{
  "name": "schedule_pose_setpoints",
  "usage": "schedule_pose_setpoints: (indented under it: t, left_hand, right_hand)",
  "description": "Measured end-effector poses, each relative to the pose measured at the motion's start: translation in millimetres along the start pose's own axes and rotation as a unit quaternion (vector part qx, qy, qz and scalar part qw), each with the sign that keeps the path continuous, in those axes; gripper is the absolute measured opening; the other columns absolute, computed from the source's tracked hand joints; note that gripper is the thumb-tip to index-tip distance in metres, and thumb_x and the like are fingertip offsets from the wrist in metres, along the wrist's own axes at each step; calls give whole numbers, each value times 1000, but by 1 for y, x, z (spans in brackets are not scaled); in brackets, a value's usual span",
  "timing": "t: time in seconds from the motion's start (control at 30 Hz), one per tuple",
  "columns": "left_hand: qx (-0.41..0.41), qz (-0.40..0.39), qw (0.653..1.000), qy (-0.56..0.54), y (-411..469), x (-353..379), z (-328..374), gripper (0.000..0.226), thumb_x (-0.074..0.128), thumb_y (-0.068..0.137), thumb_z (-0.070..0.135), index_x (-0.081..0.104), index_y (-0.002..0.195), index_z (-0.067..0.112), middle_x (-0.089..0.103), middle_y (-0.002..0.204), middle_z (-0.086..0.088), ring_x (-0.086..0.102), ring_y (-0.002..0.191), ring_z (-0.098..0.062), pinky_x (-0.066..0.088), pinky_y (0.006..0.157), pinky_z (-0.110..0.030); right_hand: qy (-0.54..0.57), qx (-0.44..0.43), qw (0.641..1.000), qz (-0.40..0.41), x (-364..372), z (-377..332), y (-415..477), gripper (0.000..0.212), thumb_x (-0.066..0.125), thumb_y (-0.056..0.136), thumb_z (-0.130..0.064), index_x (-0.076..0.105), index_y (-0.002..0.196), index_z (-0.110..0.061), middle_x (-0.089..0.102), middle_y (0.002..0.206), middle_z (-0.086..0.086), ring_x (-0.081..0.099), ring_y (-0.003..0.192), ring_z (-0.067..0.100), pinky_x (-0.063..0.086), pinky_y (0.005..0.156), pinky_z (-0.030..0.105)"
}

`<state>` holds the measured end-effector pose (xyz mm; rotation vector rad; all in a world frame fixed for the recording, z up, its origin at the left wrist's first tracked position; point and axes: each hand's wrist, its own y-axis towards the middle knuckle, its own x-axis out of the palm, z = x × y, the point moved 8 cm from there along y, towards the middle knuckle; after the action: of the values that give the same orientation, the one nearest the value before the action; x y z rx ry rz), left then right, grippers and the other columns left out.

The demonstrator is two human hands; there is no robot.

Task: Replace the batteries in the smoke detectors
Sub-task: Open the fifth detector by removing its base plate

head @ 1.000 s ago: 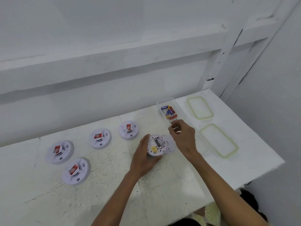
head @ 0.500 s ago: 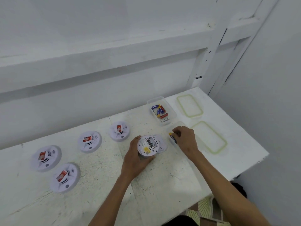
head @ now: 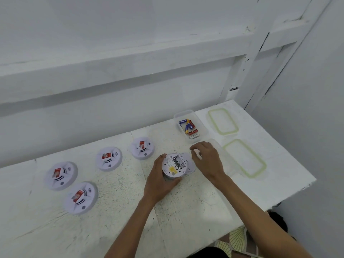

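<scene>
White table point(head: 186, 211) | battery box point(head: 202, 128) behind | left hand point(head: 158, 183) grips opened detector point(head: 174, 165) | right hand point(head: 208, 161) slack

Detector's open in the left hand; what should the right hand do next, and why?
Probably move the right hand onto the open detector and pinch out the dark cell that seems to sit in its bay. The left hand grips it steady, and the right looks empty, hovering beside it.

1. Left grip point(head: 160, 181) holds an upturned smoke detector point(head: 174, 165) on the surface point(head: 186, 211).
2. Right grip point(head: 208, 161) hovers just beside it with fingers curled; any contents are blurred.
3. Batteries point(head: 188, 125) lie in a clear container point(head: 183, 111).
4. Four further detectors point(head: 108, 158) lie face up, to the left.
</scene>
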<state>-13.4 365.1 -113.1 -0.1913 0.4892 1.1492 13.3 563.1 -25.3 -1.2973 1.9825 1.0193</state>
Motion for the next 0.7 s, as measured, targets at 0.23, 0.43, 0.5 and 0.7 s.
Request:
schedule_pose_setpoints:
  t: [0.23,0.43,0.5,0.7]
  left_hand:
    - [38,25,999,-3,-2,-6,6,88,80,74,47,32,145,26,39,143,12,44,135,-5,47,106,-26]
    - [28,16,999,6,-1,-5,2,91,79,74,49,34,148,23,41,149,7,45,136,-8,50,107,-33]
    - [21,15,1000,8,0,-3,-3,93,79,75,51,37,150,16,43,151,5,46,137,-9,48,110,-39]
    - [4,14,1000,3,2,-3,-9,94,81,73,56,39,148,19,47,150,6,48,135,-8,46,111,-35]
  right_hand:
    - [-34,-134,974,-181,41,-33,-12,10,66,88,-13,67,98,-14,62,115,-1,53,107,17,50,84,32]
    - [-137,-195,937,-255,50,-46,-3,22,62,92,-20,65,109,-7,57,133,9,50,122,24,52,87,35]
    - [-178,-203,920,-284,51,-49,0,29,60,94,-24,62,116,-6,55,136,10,49,123,24,53,86,38]
    - [-201,-238,892,-326,54,-55,2,35,60,94,-27,61,123,-6,53,139,10,50,123,24,54,86,40]
